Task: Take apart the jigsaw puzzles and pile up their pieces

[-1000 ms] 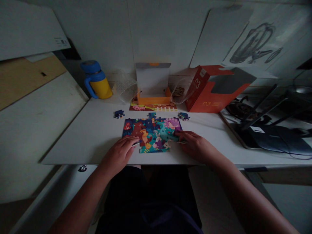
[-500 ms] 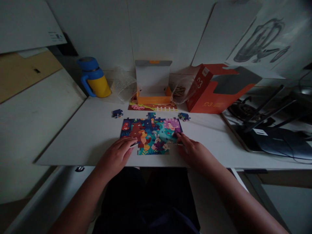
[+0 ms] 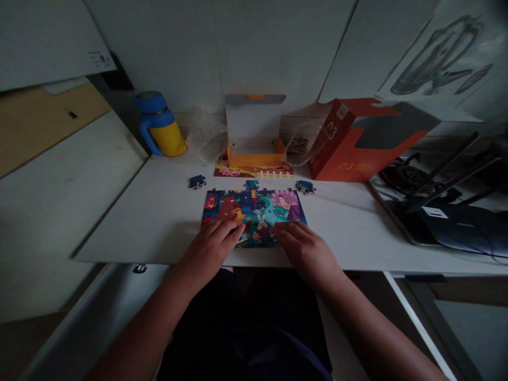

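Observation:
A colourful jigsaw puzzle (image 3: 256, 209), mostly joined, lies on the white table (image 3: 349, 227) in front of me. My left hand (image 3: 212, 248) rests flat on its lower left corner, fingers stretched out. Over the lower right part my right hand (image 3: 304, 248) lies flat, fingers extended onto the pieces. Two loose dark-blue pieces sit beyond the puzzle: one at the left (image 3: 197, 182), one at the right (image 3: 305, 186).
At the back stand a blue-and-yellow flask (image 3: 161, 127), an open orange-and-grey box (image 3: 254, 132), two clear bags (image 3: 206, 140) and a red carton (image 3: 365, 140). A printed sheet (image 3: 254, 171) lies under the box. Dark equipment with cables (image 3: 448, 206) fills the right.
Both hands have slid inward onto the puzzle's lower edge; the right hand moved left from the puzzle's right side. The camera shifted slightly.

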Demonstrator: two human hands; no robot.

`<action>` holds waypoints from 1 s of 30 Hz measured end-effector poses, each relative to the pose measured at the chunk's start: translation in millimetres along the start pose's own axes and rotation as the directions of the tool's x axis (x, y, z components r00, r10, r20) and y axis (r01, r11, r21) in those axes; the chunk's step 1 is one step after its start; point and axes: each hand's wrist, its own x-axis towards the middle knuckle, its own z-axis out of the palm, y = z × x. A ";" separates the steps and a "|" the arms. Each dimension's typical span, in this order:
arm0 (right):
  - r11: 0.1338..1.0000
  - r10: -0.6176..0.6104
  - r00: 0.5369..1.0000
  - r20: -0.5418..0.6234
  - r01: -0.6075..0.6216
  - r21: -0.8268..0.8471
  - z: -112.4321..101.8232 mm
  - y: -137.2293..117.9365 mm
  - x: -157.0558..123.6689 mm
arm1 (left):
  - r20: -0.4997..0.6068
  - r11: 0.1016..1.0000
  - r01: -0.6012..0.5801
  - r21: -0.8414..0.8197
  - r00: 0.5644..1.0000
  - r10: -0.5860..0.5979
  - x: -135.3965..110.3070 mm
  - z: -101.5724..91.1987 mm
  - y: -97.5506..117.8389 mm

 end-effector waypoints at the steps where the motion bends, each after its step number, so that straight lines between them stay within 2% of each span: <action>1: 0.999 -0.017 0.999 0.031 0.018 -0.034 2.5 -2.4 4.2 | 0.012 1.000 -0.020 0.004 1.000 0.020 3.7 -0.1 1.8; 5: 0.993 -0.044 0.989 0.138 0.058 -0.099 6.7 -3.3 15.0 | 0.094 0.999 -0.032 -0.007 0.995 0.033 12.5 -1.4 0.8; 10: 0.989 -0.102 0.973 0.208 0.122 -0.084 5.2 2.5 18.7 | 0.158 0.996 -0.039 -0.077 0.986 0.051 14.1 0.0 -8.4; 14: 0.983 -0.106 0.940 0.325 0.147 -0.105 -3.7 -1.5 28.3 | 0.187 0.997 -0.077 -0.002 0.980 0.076 20.3 -1.7 -7.7; 21: 0.921 -0.182 0.876 0.447 0.311 -0.236 -16.2 -9.3 43.4 | 0.326 0.929 -0.306 0.209 0.917 0.228 30.2 -22.6 7.4; 24: 0.899 -0.220 0.865 0.452 0.360 -0.250 -13.6 -8.7 41.7 | 0.292 0.907 -0.326 0.266 0.924 0.246 27.8 -21.5 7.8; 30: 0.874 -0.283 0.889 0.359 0.393 -0.287 -8.5 0.4 36.6 | 0.190 0.913 -0.313 0.263 0.944 0.269 23.2 -3.7 -2.5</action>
